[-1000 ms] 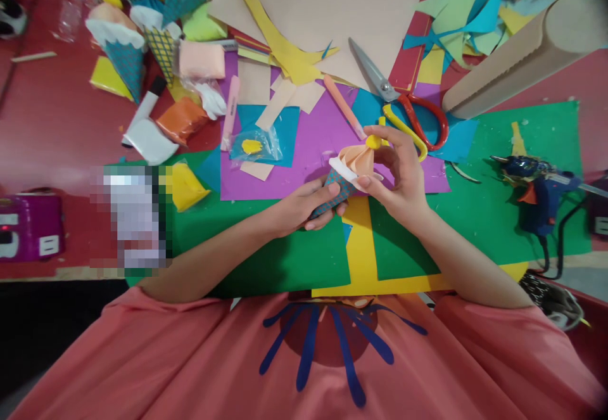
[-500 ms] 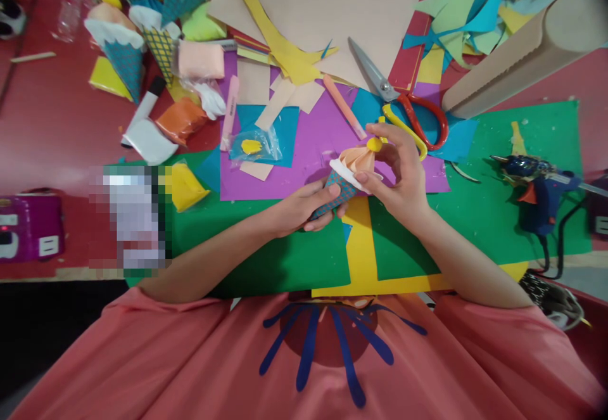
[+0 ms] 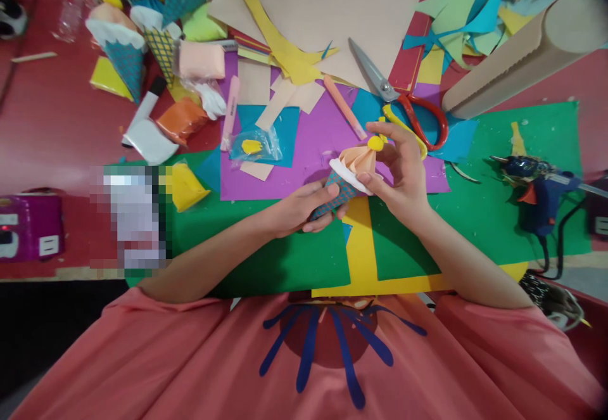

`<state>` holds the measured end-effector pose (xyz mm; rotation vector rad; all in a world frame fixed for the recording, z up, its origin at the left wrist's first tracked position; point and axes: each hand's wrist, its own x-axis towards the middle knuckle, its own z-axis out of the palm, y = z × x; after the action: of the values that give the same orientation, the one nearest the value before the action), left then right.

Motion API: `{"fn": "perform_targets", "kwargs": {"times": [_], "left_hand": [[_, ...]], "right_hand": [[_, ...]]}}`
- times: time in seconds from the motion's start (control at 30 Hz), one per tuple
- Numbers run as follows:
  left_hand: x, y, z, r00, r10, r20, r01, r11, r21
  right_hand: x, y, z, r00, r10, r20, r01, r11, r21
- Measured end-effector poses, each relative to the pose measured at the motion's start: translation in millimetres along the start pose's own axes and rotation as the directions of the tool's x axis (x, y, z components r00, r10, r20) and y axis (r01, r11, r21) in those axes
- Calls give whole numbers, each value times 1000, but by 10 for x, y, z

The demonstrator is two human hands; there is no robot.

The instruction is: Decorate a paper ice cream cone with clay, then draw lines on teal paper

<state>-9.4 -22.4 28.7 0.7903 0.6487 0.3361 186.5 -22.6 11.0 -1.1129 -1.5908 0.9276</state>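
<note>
A craft ice cream cone (image 3: 355,159) is held tilted in front of me. It has a blue cone with a reddish grid, a white rim, a peach pleated swirl and a yellow ball on top. My left hand (image 3: 304,206) is wrapped round the lower cone, its thumb on the front. At the rim, the thumb of my right hand (image 3: 403,176) presses on the white band, while its fingers curl behind the swirl and are partly hidden. Just beyond that hand lie scissors (image 3: 387,90) with red and yellow handles.
A blue glue gun (image 3: 541,198) rests on the green sheet (image 3: 479,230) at right. Finished cones (image 3: 123,56) and wrapped clay packs (image 3: 202,60) crowd the upper left. A beige roll (image 3: 517,52) and paper scraps (image 3: 468,8) fill the upper right. A blurred-out object (image 3: 137,217) lies left.
Almost nothing differs. The cone and its yellow ball have shifted very slightly, with both hands keeping the same hold.
</note>
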Motion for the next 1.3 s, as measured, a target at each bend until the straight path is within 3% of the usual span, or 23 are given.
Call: {"fn": "perform_targets", "kwargs": {"times": [0.27,0.47,0.9,1.17,1.3], "left_hand": [[13,-30,-19,997,47,-66,-47,999,4],[36,-89,-58,988,109,-113,-102,992,70],[24,-89,-38,985,132,-109,-119,986,116],[23,-29,-38,997,37,-63,-40,999,-37],[12,8,-24,999,-24,-47,20,996,-85]], "right_hand": [[-12,-42,-50,994,-87,-72,84,996,-42],[48,-129,-140,990,-127,56,138,959,-247],[77,-109,-152,979,-165,120,192,942,-275],[86,-73,-190,943,-290,165,332,870,-366],[94,-77,-200,936,-289,201,344,873,-346]]}}
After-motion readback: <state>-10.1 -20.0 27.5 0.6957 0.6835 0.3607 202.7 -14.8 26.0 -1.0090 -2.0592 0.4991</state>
